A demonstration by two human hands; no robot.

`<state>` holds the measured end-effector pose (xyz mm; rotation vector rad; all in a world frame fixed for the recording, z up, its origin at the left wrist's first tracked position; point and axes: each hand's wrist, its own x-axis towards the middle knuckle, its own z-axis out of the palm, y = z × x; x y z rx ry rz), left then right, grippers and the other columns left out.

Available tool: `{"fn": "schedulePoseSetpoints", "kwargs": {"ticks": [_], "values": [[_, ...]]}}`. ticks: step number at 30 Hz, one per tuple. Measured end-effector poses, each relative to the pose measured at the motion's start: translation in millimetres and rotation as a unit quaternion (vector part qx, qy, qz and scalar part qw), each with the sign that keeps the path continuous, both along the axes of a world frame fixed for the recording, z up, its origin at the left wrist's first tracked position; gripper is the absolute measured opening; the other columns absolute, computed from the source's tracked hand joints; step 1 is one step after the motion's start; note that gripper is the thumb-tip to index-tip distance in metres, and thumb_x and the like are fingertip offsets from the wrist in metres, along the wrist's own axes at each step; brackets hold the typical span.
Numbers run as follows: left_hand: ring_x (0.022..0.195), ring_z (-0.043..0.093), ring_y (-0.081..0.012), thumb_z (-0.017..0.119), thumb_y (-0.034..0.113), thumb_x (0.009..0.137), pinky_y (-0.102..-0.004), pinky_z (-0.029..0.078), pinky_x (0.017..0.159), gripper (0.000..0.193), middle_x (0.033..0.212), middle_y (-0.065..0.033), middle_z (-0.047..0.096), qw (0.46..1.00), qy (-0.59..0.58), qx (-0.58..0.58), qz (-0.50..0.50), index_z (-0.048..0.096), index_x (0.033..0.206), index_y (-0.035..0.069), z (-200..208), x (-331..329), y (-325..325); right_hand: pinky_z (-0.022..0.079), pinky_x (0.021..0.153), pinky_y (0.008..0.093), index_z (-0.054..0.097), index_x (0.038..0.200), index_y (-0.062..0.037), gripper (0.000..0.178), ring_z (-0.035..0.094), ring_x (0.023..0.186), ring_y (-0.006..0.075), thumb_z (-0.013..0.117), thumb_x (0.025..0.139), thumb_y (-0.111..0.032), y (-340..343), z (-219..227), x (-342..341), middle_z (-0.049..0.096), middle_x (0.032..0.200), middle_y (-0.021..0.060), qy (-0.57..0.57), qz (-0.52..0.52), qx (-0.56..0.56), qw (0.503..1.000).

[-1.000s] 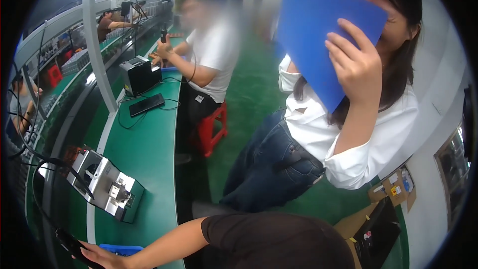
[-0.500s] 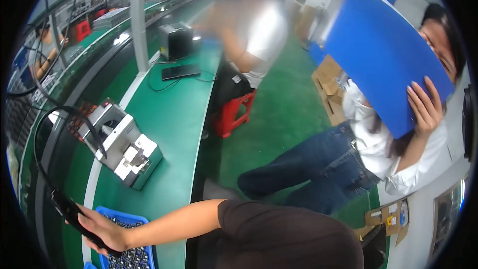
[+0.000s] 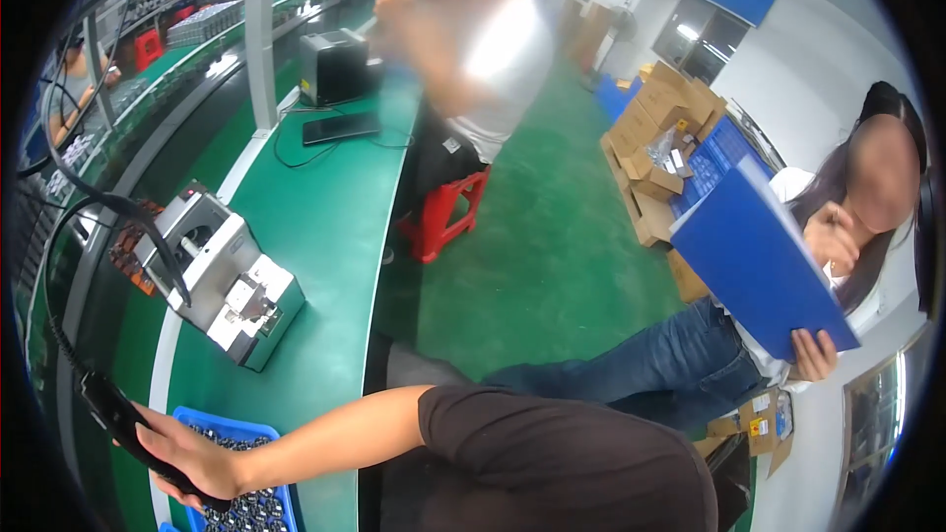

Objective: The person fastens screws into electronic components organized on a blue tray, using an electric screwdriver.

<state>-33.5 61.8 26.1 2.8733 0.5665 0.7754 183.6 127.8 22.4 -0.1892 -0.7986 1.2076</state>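
My right hand (image 3: 202,463) is closed around the dark grip of a corded electric screwdriver (image 3: 123,424), held slantwise over the left side of the green bench (image 3: 330,266). Its cord (image 3: 54,236) rises from the upper end. Directly below the hand lies a blue tray (image 3: 232,426) full of small black and silver parts (image 3: 256,507), partly covered by my wrist. Farther along the bench stands a grey and white screw feeder (image 3: 222,271), apart from the hand. The screwdriver's tip cannot be made out. My left hand is out of view.
Beyond the feeder are a flat black device (image 3: 340,128) and a dark box-shaped unit (image 3: 335,67). A co-worker sits on a red stool (image 3: 448,212). Right of me, another person holds a blue folder (image 3: 764,261). Cartons (image 3: 655,118) stand on the floor behind. A metal post (image 3: 261,34) rises beside the bench.
The person at right has lowered the blue folder, uncovering cartons and a window behind. The bench scene has shifted slightly left in view. My right hand keeps its grip on the screwdriver.
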Motion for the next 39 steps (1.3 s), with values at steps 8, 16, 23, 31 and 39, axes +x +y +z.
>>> {"fn": "schedulePoseSetpoints", "kwargs": {"ticks": [8,16,23,31,39], "values": [[0.062,0.047,-0.0254,0.068,0.013,0.079,-0.04,0.038,0.059,0.008,0.071,-0.0035,0.057,0.994,-0.099,0.036,-0.027,0.064,0.073,0.011,-22,-2,3,0.036,0.031,0.0249,0.037,0.131,-0.0166,0.07,0.041,0.03,0.0138,0.039,0.094,-0.076,18,-12,-8,0.045,0.054,0.0058,0.01,0.009,-0.026,1.0],[0.071,0.056,-0.0336,0.071,0.009,0.082,-0.0458,0.046,0.061,0.005,0.081,-0.0147,0.056,0.999,-0.006,0.021,0.044,0.067,0.081,0.007,9,11,-8,0.04,0.033,0.0281,-0.007,0.161,-0.0222,0.09,0.045,0.034,0.0157,0.037,0.099,-0.07,29,-20,-16,0.049,0.058,0.0073,0.001,0.01,-0.068,0.998],[0.073,0.056,-0.0337,0.07,0.012,0.083,-0.0443,0.047,0.062,0.007,0.081,-0.015,0.057,0.999,0.017,-0.001,0.042,0.067,0.081,0.006,4,5,-4,0.038,0.035,0.0212,0.038,0.136,-0.0117,0.066,0.044,0.032,0.0106,0.036,0.1,-0.067,-5,4,6,0.046,0.055,0.0031,0.034,0.004,-0.026,0.999],[0.07,0.053,-0.0309,0.071,0.015,0.067,-0.0425,0.043,0.065,0.011,0.076,-0.0108,0.054,0.993,-0.116,-0.026,0.013,0.063,0.072,0.009,-50,-6,21,0.038,0.036,0.0249,0.043,0.13,-0.0063,0.074,0.048,0.039,0.0133,0.039,0.096,-0.072,-13,14,15,0.052,0.056,0.0052,0.027,-0.005,-0.09,0.996],[0.061,0.046,-0.0219,0.077,0.022,0.062,-0.0342,0.036,0.055,0.025,0.076,-0.0049,0.051,0.987,-0.122,-0.081,0.061,0.065,0.078,0.007,-18,-8,18,0.037,0.046,0.0287,0.037,0.148,-0.0074,0.09,0.045,0.049,0.0119,0.036,0.093,-0.079,-4,11,31,0.05,0.072,0.0007,-0.026,0.081,0.074,0.994]]}}
